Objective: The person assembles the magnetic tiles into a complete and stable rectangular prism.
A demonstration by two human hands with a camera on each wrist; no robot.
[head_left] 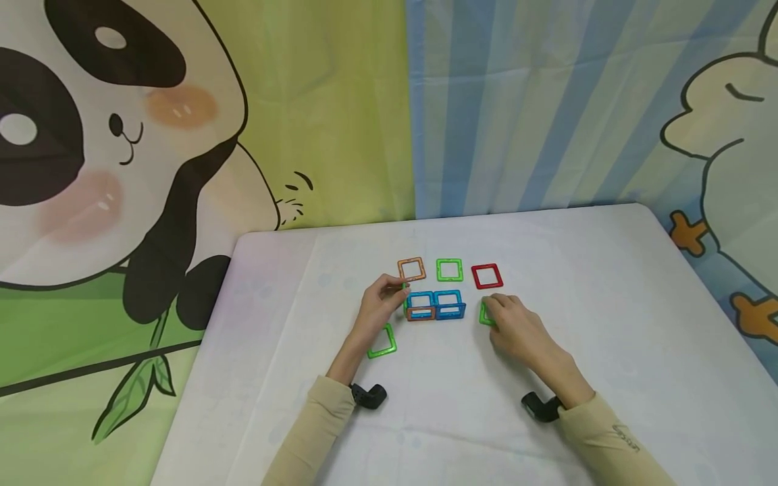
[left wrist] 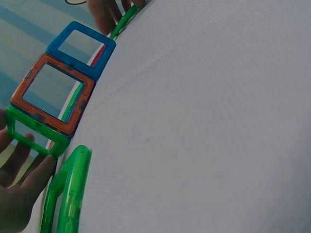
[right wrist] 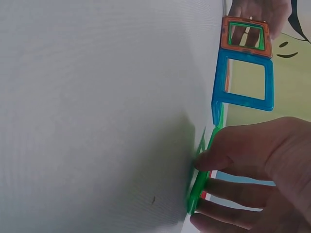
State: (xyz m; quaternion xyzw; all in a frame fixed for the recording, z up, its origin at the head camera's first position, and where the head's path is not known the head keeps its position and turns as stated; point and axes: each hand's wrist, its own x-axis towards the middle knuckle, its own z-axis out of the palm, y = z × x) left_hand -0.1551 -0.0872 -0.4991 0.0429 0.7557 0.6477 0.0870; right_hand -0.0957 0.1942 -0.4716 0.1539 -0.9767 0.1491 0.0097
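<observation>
My left hand (head_left: 379, 307) pinches a green magnetic tile (left wrist: 39, 124) that stands on edge at the left end of a small joined structure. In that structure, an upright orange tile (left wrist: 28, 78) and an upright blue tile (left wrist: 104, 59) form the near side, with more blue tiles (head_left: 448, 293) behind them. My right hand (head_left: 516, 327) pinches another green tile (right wrist: 198, 187) between thumb and fingers, low over the table just right of the structure. Its fingers partly cover that tile in the head view.
Behind the structure lie an orange tile (head_left: 423, 268), a green tile (head_left: 449, 279) and a red tile (head_left: 488, 287). One more green tile (head_left: 383, 352) lies beside the left forearm. The white-covered table (head_left: 608, 304) ends at a printed curtain (head_left: 365, 121).
</observation>
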